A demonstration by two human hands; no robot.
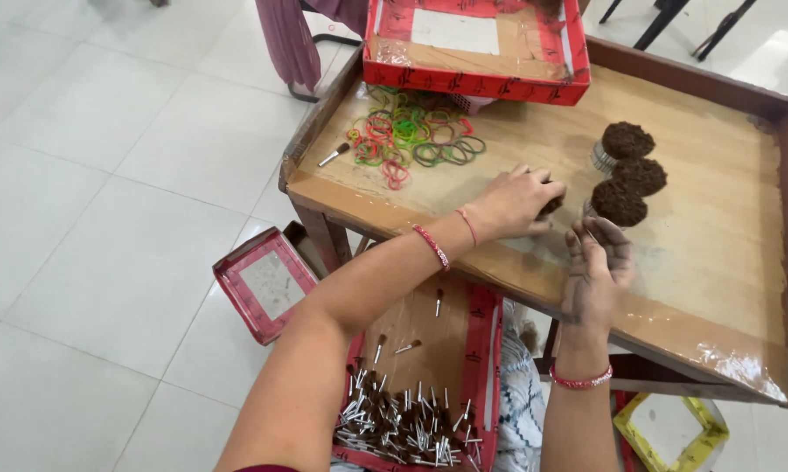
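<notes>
Now the left hand (515, 201) is resting near the middle of the frame on the wooden worktop (718, 253), its fingers curling down over a small dark bundle (550, 206) of brush tips; only a little of that bundle is showing. The right hand (597, 267) is standing just beside it, lower right of centre, fingers half bent and dusty, and I cannot tell if it is gripping anything. Three round brown bundles (628, 170) are sitting close above the right hand. Coloured rubber bands (409, 133) are lying at the upper left of the worktop. A red tray (484, 350) with small loose brushes is lying on the lap, at the bottom.
</notes>
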